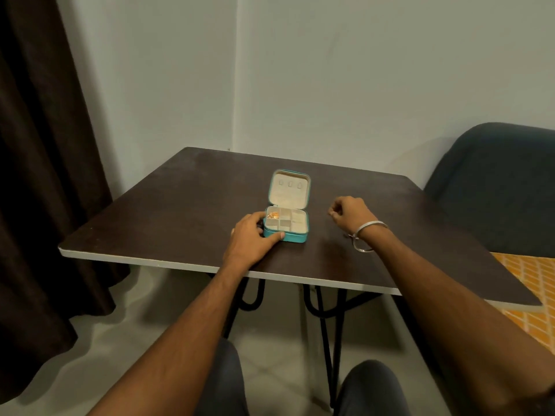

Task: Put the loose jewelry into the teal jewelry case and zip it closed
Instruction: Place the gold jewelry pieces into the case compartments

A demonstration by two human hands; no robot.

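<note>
1. Teal jewelry case [295,237] sits on the dark counter [168,211], near its middle, lid [289,187] swung up and standing open at the far side.
2. Case interior pale, split into small compartments. Gold jewelry [273,215] lies in the far-left compartment; the other compartments look bare from here.
3. Inside of lid shows 3 small loops in a row.
4. Left hand [250,240] rests against the case's near-left corner: thumb along the front wall, fingers curled round the left side. Left grip: grasping the case.
5. Right hand [348,212] held above the counter, to the right of the case and apart from it. Fingers curled into a loose fist; fingertips pinched together, possibly on something small, too tiny to tell. Right grip: cannot tell whether it holds anything.
6. Silver bangle [368,235] on the right wrist.
7. Dark curtain [39,175] at left, grey chair [495,187] at right beyond the counter, pale wall behind.
</note>
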